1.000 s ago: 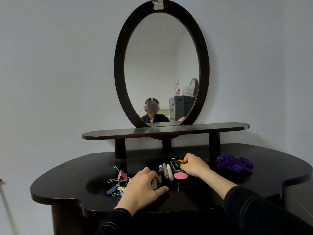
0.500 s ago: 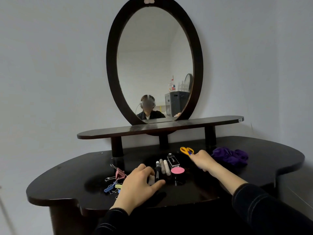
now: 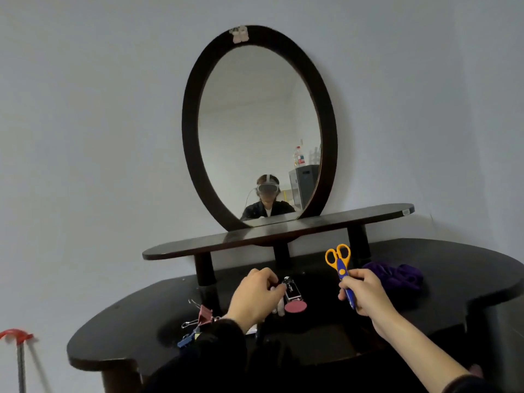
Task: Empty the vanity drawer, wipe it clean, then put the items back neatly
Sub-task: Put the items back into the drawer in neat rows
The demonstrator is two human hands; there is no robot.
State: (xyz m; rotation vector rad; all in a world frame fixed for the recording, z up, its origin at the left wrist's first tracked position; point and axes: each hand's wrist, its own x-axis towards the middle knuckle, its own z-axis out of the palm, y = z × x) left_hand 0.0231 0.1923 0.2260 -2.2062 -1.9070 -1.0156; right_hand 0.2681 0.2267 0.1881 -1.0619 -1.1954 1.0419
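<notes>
My right hand (image 3: 364,296) grips the blue blades of a small pair of scissors (image 3: 338,260), lifted off the black vanity top (image 3: 459,282) with the orange handles pointing up. My left hand (image 3: 255,297) reaches over the row of small items, its fingers curled around a pale tube (image 3: 274,288) beside a black rectangular case (image 3: 292,290). A round pink compact (image 3: 295,306) lies just in front of the case. Coloured binder clips (image 3: 200,317) lie left of my left wrist. The drawer is out of view.
A purple scrunchie (image 3: 397,275) lies at the right rear of the top. A raised shelf (image 3: 283,232) on short posts carries the oval mirror (image 3: 259,129). A red-topped pole (image 3: 15,337) stands on the floor at far left.
My right hand has picked up the scissors and raised them off the top. My left hand moved forward from the table's front onto the tubes. The camera tilted upward.
</notes>
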